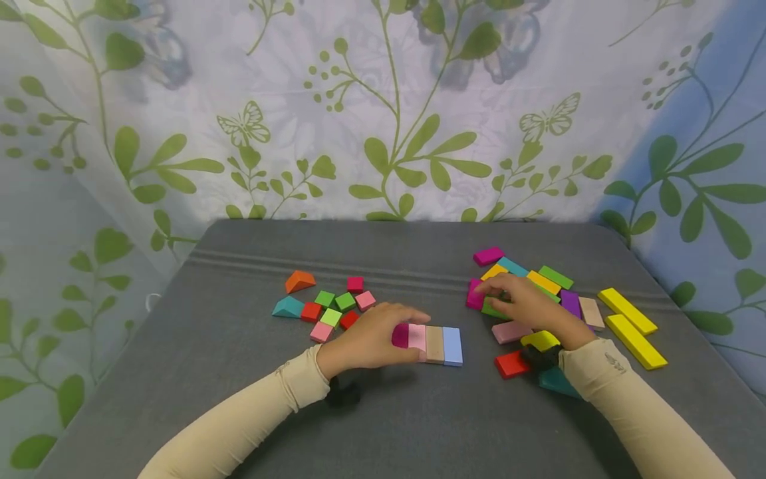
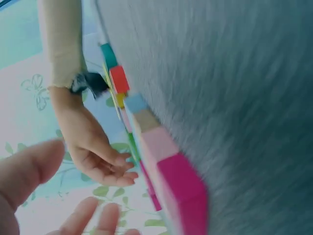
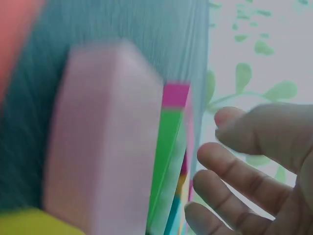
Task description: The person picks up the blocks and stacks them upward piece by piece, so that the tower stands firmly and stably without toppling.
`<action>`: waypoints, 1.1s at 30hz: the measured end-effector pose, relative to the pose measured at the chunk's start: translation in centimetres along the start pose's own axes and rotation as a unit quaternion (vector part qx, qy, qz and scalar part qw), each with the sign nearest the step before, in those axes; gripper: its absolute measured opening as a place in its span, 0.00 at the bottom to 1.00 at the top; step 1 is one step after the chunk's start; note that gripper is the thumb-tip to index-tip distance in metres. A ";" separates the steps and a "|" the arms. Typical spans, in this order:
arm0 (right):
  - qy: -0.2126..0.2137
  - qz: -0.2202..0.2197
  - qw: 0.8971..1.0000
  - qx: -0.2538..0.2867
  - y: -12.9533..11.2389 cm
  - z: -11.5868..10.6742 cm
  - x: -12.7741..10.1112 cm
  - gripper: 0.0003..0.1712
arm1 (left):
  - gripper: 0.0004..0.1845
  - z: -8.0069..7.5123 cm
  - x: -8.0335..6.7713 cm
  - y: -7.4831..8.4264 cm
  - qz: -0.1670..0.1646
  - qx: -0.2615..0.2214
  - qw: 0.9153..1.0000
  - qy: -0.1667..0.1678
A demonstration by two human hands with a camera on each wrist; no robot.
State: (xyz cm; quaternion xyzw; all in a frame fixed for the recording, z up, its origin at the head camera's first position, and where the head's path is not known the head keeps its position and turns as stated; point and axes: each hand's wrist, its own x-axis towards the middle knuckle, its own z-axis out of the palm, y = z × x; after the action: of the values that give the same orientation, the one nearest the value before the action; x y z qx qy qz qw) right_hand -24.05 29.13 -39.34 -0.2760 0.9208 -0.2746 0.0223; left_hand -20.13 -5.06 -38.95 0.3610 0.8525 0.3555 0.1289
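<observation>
A row of 4 blocks (image 1: 432,342) lies on the grey bench (image 1: 179,346): magenta, pink, tan, then blue. The left hand (image 1: 374,336) rests at the row's magenta end, fingers relaxed and laid over that block, curled round nothing. To the right of the row, the right hand (image 1: 526,303) reaches into a pile of long blocks (image 1: 541,283), its fingertips touching a magenta block (image 1: 475,296); whether they pinch it cannot be told. Small blocks (image 1: 332,306) lie left of the row.
</observation>
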 end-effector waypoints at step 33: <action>-0.068 0.044 0.997 -0.006 0.4 1.2 5.0 0.16 | 0.26 1.5 -2.1 -7.0 0.052 0.101 0.987 0.118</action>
State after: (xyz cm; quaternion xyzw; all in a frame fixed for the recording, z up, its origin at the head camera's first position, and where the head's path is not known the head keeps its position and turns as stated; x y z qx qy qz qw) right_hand -28.27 26.20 -39.95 -0.2537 0.9299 -0.2489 0.0948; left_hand -21.59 -9.22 -44.95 0.3713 0.8733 0.3141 -0.0278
